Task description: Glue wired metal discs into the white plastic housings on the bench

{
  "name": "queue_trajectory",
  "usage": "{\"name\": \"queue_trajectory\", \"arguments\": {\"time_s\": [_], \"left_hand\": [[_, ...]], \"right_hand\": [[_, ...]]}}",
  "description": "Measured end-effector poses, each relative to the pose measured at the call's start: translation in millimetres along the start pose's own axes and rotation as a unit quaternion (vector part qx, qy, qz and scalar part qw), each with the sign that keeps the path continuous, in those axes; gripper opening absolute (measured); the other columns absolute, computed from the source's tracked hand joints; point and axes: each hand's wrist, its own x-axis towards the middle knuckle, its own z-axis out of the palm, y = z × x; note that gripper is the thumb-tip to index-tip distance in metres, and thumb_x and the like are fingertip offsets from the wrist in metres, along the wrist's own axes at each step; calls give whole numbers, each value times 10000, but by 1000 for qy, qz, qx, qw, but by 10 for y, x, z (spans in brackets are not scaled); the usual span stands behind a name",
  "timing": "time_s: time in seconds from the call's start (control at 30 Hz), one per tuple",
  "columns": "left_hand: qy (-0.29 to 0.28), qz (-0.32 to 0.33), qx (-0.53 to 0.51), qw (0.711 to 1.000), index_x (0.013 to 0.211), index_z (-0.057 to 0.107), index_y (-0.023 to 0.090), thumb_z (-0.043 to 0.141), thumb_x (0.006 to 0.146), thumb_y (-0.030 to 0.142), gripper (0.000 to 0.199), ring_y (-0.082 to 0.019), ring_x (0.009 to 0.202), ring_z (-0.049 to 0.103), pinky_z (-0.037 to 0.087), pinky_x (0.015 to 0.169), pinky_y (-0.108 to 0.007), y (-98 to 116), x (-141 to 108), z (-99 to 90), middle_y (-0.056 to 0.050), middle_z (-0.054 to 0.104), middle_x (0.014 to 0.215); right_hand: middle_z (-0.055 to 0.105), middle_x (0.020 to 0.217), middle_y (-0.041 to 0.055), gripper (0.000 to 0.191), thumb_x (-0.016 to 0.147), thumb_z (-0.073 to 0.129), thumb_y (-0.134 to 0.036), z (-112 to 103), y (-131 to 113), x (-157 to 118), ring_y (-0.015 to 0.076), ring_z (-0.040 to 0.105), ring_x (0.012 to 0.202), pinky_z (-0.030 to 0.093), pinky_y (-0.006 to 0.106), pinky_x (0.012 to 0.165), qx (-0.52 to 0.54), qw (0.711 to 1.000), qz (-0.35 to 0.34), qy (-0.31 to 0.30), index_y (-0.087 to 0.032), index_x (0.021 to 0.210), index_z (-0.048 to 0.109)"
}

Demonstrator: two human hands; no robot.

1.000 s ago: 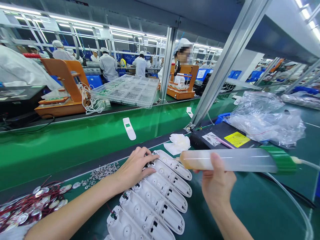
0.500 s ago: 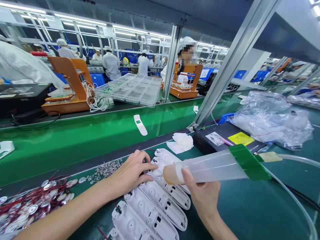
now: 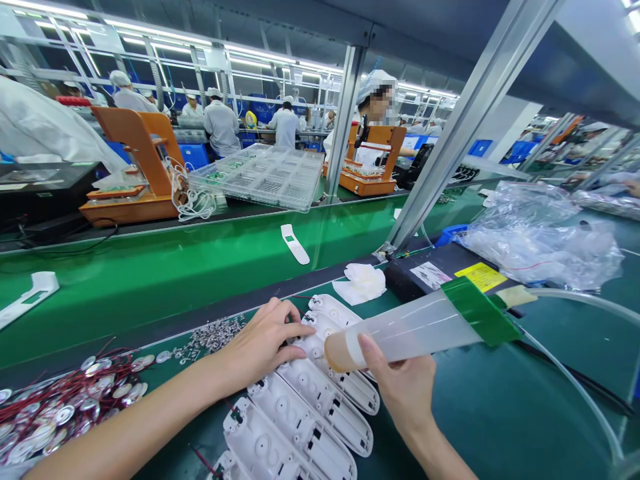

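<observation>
In my right hand (image 3: 405,390) I grip a large translucent dispensing syringe (image 3: 415,327), tilted down to the left. Tan material shows at its lower end, green tape wraps the upper end, and a clear hose runs off it. The tip is hidden from me. Below lies a row of white plastic housings (image 3: 295,417), open side up, with small holes and slots. My left hand (image 3: 273,337) is closed at the upper end of one housing, thumb and forefinger on it, close to the syringe. Its other fingers are curled and partly hidden.
Left are a heap of metal discs with red wires (image 3: 65,413) and small metal parts (image 3: 213,337). A crumpled white tissue (image 3: 360,283) lies beside a black box (image 3: 400,280). Beyond runs a green conveyor belt (image 3: 150,280) carrying white covers (image 3: 295,244). Co-workers sit further back.
The syringe's taped upper end has swung slightly left and up in my right hand. White covers on the belt have shifted right. My left hand has stayed nearly still.
</observation>
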Motion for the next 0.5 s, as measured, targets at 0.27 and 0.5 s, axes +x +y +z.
{"name": "queue_trajectory", "arguments": {"time_s": [0.27,0.5], "left_hand": [[-29,-1,0,1000,1139,593,271,673,806,154,362,-229,947,447,414,833,-403,-9,20,-27,-41,503,1014],[-40,-3,-4,999,1147,588,258,659,819,165,348,-228,942,436,406,838,-413,4,20,-29,-48,492,1014]], "right_hand": [[577,489,49,435,687,642,-573,-1,66,15,178,522,385,504,326,488,-17,1000,-6,25,-147,602,612],[668,705,121,390,678,655,-509,-31,109,34,259,643,611,540,341,546,-39,999,-29,-5,-123,733,656]]}}
